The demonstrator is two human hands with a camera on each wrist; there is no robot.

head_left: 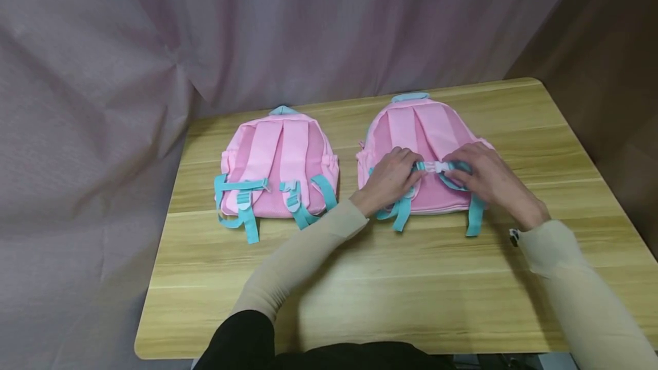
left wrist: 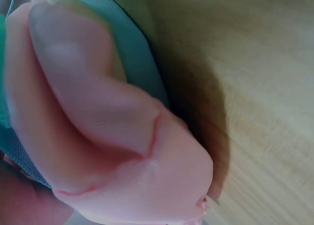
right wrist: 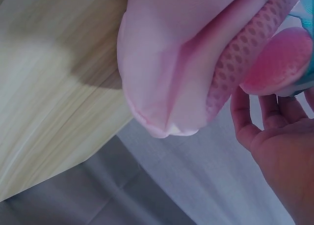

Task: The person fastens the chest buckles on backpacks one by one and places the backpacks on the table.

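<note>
On the right side of the table lies a pink backpack with its shoulder straps facing up and teal webbing at its lower corners. A white side-release buckle spans the gap between the two hands, across the backpack's lower middle. My left hand pinches the teal strap at the buckle's left end. At the other end, my right hand grips the buckle's teal strap with curled fingers. In the right wrist view the right hand is beside the pink mesh. Pink fabric mostly hides the left hand in its wrist view.
A second pink backpack lies to the left, its teal straps loose on the wooden table. Behind the table hangs a grey-purple curtain. A teal strap end dangles from the right backpack's near edge.
</note>
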